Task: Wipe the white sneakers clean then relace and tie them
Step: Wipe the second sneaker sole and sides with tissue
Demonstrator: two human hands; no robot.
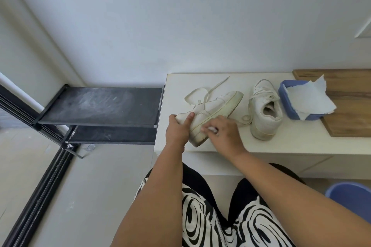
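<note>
On the near-left corner of the white table (281,146), head view: sneaker one (212,112) lies tipped on its side, sole edge toward the camera, one end by the table's front edge, the other pointing away toward the wall.

Left hand (177,130) grips that near end, fingers curled round it, one finger lying up along the upper. Right hand (224,133) has its fingers curled on a small white wipe (211,129) and presses it to the sole's sidewall.

Loose lace (202,90) trails off the shoe toward the wall, part looped, one end straight. Looks partly unthreaded; can't tell how many eyelets.

Sneaker two (265,110) stands upright just right of the first, opening up, not held. A small round pale thing lies between the shoes; can't identify.

Handling, my read:
- Shoes light, one hand steers easily.
- Rubber sole stiff: the place to clamp and to scrub hard.
- Upper softer, dents under the thumb; brace from the sole or a hand inside.
- Wet wipe tears if dragged on the sole's edge.
- Lace limp and flat; take it by the tip, it snags and twists.

Blue tub (291,104) holding a paper sheet (309,96) sits on a wooden board (347,90) at the right. Black rack (100,104) left of the table, dusty. Blue bin (351,196) bottom right.

Brands, writing: none readable. Side-panel stitching visible, no logo I can make out.
</note>
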